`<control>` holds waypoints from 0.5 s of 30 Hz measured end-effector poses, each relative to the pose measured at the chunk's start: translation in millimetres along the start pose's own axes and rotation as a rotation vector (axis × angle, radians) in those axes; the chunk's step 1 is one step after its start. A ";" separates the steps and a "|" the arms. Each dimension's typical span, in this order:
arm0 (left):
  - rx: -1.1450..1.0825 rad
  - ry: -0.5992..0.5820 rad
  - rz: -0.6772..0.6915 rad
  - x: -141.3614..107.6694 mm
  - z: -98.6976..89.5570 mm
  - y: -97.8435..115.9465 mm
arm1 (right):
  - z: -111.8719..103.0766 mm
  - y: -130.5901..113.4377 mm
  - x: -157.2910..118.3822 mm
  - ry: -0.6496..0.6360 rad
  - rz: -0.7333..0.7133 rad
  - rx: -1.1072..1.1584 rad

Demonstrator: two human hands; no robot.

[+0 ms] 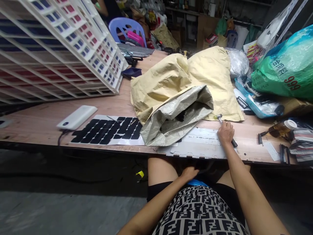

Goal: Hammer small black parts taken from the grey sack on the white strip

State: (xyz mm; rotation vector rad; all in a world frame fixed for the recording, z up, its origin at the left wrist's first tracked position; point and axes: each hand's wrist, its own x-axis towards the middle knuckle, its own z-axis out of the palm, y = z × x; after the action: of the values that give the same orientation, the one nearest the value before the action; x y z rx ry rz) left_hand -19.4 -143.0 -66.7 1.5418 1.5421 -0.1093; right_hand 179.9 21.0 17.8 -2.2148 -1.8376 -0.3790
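Note:
My right hand (pixel 226 133) is wrapped round a small hammer (pixel 219 119) with a yellow-tipped head and a black handle end. The hammer's head lies by the lower edge of a stuffed cream sack (pixel 210 75). My left hand (pixel 190 174) is low over my lap, below the table edge, beside something blue (pixel 197 183); its fingers are mostly hidden. In front of me an open sack (pixel 161 85) lies with its grey mouth facing me and dark pieces (pixel 182 116) inside. White sheets (pixel 202 142) are under my right hand, and a sheet of black pieces (pixel 102 130) lies to the left.
A white power bank (pixel 77 117) with a cable and a large white plastic crate (pixel 97 65) stand left. On the right are a green bag (pixel 281 65), a blue tray (pixel 264 107), a brown bottle (pixel 278 129) and striped cloth (pixel 303 145). The table's front edge runs above my lap.

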 end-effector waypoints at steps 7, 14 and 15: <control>0.031 0.607 0.766 -36.1 -69.8 39.7 | -2.8 -1.8 -0.6 -0.018 0.000 0.007; -0.162 0.896 -0.022 36.8 -217.4 52.3 | -4.1 -2.2 -0.7 -0.027 0.008 0.006; -0.155 0.857 -0.082 47.8 -225.7 50.3 | -4.2 -2.2 -0.9 -0.029 0.010 0.006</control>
State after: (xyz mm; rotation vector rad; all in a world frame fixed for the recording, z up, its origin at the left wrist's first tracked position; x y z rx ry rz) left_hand -85.5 46.2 58.2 1.4692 2.1978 0.6939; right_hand 177.4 19.0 21.4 -2.2363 -1.8392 -0.3403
